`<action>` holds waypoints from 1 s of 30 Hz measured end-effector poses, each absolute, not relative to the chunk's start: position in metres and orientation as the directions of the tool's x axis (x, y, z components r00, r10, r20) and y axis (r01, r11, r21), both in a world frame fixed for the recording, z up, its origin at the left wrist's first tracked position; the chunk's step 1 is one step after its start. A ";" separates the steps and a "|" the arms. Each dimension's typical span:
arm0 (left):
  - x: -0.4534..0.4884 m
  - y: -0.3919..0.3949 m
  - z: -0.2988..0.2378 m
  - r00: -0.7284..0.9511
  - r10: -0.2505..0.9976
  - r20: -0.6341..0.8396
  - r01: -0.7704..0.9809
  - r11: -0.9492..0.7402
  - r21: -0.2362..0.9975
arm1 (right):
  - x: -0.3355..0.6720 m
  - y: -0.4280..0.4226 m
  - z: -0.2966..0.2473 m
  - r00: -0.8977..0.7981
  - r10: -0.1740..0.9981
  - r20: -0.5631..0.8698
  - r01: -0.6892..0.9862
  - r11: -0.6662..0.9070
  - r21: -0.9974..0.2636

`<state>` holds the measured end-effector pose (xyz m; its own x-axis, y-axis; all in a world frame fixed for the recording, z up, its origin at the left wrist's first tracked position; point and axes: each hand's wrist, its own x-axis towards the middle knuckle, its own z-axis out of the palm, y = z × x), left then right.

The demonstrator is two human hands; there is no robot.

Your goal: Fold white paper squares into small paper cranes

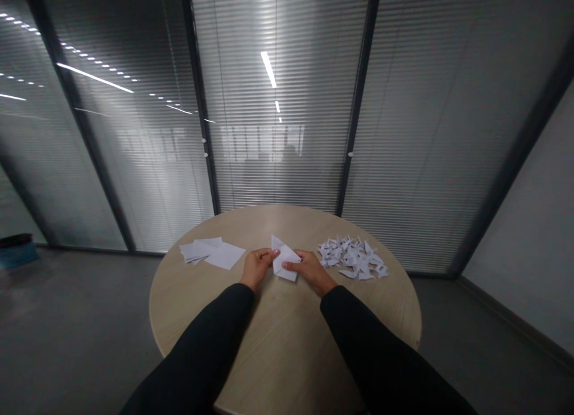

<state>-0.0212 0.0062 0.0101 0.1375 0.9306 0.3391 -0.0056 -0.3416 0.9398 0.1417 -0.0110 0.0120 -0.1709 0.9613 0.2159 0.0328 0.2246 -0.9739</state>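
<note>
Between my two hands is a partly folded sheet of white paper (285,258), with a pointed corner at its top left and a folded flap at the bottom. My left hand (257,267) pinches its left edge between thumb and fingers. On the right side, my right hand (311,270) grips the paper, thumb lying on top and fingers behind. To the left lie several flat white paper sheets (225,255), overlapping loosely. A heap of small folded paper pieces (352,258) with pointed tips sits to the right of my right hand.
All of this is on a round, light wooden table (287,343). Behind it stand glass partitions with blinds (278,176) and dark frames. A blue bin-like container (18,252) is on the grey floor at far left, and a pale wall (529,223) rises at right.
</note>
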 end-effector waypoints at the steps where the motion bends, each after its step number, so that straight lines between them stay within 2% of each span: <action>1: -0.021 0.006 0.010 0.129 0.927 0.353 0.022 -0.358 0.933 | 0.141 -0.012 0.013 -0.170 0.961 0.217 0.030 0.225 -0.974; 4: -0.021 0.006 0.010 0.126 0.920 0.370 0.067 -0.380 0.922 | 0.140 -0.014 0.015 -0.157 0.962 0.221 0.021 0.227 -0.974; 9: -0.021 0.004 0.010 0.209 0.900 0.382 0.164 -0.417 0.894 | 0.143 -0.016 0.017 -0.106 0.965 0.241 0.033 0.246 -0.969; 13: -0.022 -0.001 0.014 0.238 0.877 0.417 0.291 -0.474 0.831 | 0.144 -0.016 0.017 -0.088 0.962 0.259 0.047 0.264 -0.963; 20: -0.022 -0.013 0.029 0.192 0.831 0.522 0.467 -0.545 0.696 | 0.139 -0.016 0.020 -0.132 0.959 0.252 -0.044 0.248 -0.968; 24: -0.022 -0.013 0.027 0.197 0.816 0.543 0.444 -0.568 0.693 | 0.139 -0.019 0.022 -0.090 0.956 0.279 -0.031 0.278 -0.960; 30: -0.023 -0.013 0.024 0.338 0.832 0.440 0.329 -0.542 0.773 | 0.144 -0.016 0.020 -0.048 0.957 0.287 -0.069 0.284 -0.956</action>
